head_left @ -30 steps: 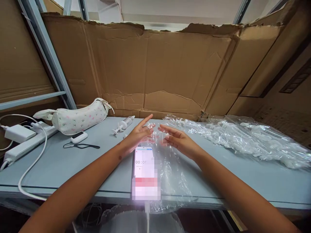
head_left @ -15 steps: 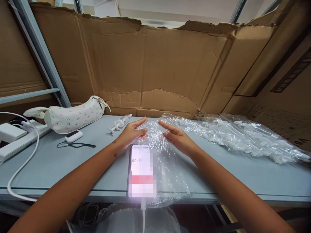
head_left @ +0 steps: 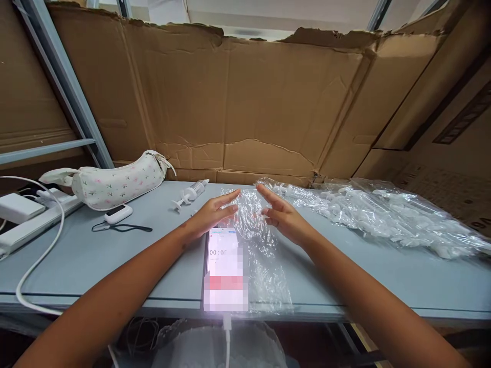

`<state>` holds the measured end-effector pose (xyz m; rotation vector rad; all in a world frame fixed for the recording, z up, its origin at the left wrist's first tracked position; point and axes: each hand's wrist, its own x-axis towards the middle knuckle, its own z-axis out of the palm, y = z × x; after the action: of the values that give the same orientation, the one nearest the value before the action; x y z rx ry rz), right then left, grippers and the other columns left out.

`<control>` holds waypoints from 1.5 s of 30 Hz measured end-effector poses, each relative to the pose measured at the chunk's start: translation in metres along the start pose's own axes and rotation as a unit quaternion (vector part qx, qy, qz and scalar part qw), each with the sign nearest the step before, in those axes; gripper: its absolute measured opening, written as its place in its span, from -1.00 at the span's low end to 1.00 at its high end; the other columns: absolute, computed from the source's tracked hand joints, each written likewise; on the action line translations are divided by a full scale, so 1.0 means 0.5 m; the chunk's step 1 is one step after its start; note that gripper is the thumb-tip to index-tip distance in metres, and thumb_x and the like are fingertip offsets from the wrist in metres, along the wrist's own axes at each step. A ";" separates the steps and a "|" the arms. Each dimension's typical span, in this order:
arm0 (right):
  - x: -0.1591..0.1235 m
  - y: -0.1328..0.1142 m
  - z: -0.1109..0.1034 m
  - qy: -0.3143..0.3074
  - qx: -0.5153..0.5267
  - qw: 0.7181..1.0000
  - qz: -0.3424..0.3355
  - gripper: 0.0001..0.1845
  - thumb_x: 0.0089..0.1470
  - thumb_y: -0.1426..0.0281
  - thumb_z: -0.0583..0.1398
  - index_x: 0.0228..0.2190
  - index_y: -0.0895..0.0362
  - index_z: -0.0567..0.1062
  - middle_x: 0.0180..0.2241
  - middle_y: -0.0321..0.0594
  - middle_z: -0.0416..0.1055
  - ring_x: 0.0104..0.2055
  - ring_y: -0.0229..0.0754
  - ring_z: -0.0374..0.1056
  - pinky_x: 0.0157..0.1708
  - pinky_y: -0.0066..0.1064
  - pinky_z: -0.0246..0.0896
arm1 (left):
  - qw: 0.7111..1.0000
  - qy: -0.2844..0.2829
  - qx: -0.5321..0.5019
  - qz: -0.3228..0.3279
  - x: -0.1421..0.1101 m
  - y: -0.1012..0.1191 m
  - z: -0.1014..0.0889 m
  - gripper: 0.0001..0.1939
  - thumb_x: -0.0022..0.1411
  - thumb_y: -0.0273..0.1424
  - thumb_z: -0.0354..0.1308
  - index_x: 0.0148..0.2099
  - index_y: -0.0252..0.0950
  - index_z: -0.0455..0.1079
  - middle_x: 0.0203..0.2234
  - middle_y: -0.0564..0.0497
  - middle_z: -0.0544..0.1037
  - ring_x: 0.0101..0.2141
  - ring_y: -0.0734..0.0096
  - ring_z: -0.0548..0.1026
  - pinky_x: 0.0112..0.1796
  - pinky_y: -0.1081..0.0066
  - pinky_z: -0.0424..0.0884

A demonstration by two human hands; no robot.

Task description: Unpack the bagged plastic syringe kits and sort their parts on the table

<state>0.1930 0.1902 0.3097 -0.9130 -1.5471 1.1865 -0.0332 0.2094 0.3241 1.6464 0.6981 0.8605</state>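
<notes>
Both my hands hover over a crinkled clear plastic bag (head_left: 264, 255) lying on the grey table (head_left: 95, 260). My left hand (head_left: 210, 215) is open, fingers stretched towards the right, just above the top of a lit phone (head_left: 225, 268). My right hand (head_left: 282, 217) is open too, fingers pointing left and up, facing the left one across the bag's far end. Neither hand holds anything. The phone lies near the front edge with a cable running off the table.
A floral pouch (head_left: 115, 183), a small white device on a black cord (head_left: 118, 214) and a syringe (head_left: 190, 194) lie at the back left. A power strip with chargers (head_left: 26, 214) is far left. Bags of white plastic parts (head_left: 383, 217) fill the right. Cardboard walls stand behind.
The hands dropped a little, drew apart, then closed in again over the bag's far end. The bag's crumpled film has shifted slightly.
</notes>
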 end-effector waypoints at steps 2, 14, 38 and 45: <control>0.000 -0.002 -0.001 0.008 -0.002 1.000 0.002 -0.40 0.07 0.39 0.16 0.12 -0.31 0.24 0.31 -0.51 -0.14 -0.17 -0.28 0.36 -0.21 -0.39 0.35 | 1.000 0.014 0.007 0.008 0.002 -0.001 -0.003 -0.48 0.21 -0.20 0.15 0.21 0.04 0.20 0.30 0.00 0.05 -0.24 0.25 0.52 -0.37 0.35 0.38; -0.002 -0.014 -0.004 -0.038 0.015 0.999 -0.032 -0.35 0.08 0.33 0.19 0.15 -0.38 0.16 0.33 -0.46 -0.19 -0.14 -0.22 0.42 -0.06 -0.20 0.34 | 0.994 0.095 0.034 0.049 0.004 0.001 -0.014 -0.28 0.14 -0.26 0.22 0.30 0.04 0.02 0.35 -0.02 -0.19 -0.27 0.28 0.53 -0.43 0.38 0.38; -0.005 -0.033 -0.016 -0.091 -0.047 0.994 0.027 -0.57 0.06 0.20 0.21 0.00 -0.11 0.44 0.07 -0.23 0.36 -0.05 -0.11 0.39 -0.07 -0.17 0.35 | 0.997 0.061 0.047 0.012 0.004 0.002 -0.006 -0.41 0.23 -0.41 0.10 0.29 -0.24 0.10 -0.55 0.01 0.57 -0.54 0.47 0.40 -0.38 0.38 0.34; 0.003 -0.013 -0.024 -0.044 -0.084 0.995 0.033 -0.54 0.07 0.22 0.19 0.04 -0.07 0.41 -0.14 -0.25 0.49 -0.36 -0.26 0.38 -0.11 -0.14 0.32 | 0.995 0.071 0.047 0.056 0.004 0.003 -0.010 -0.34 0.21 -0.33 0.14 0.31 -0.10 0.03 -0.25 -0.03 0.57 -0.49 0.47 0.42 -0.38 0.36 0.34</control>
<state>0.2039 0.1930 0.3170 -1.0412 -1.7195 1.1681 -0.0359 0.2135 0.3264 1.7330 0.7596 1.0483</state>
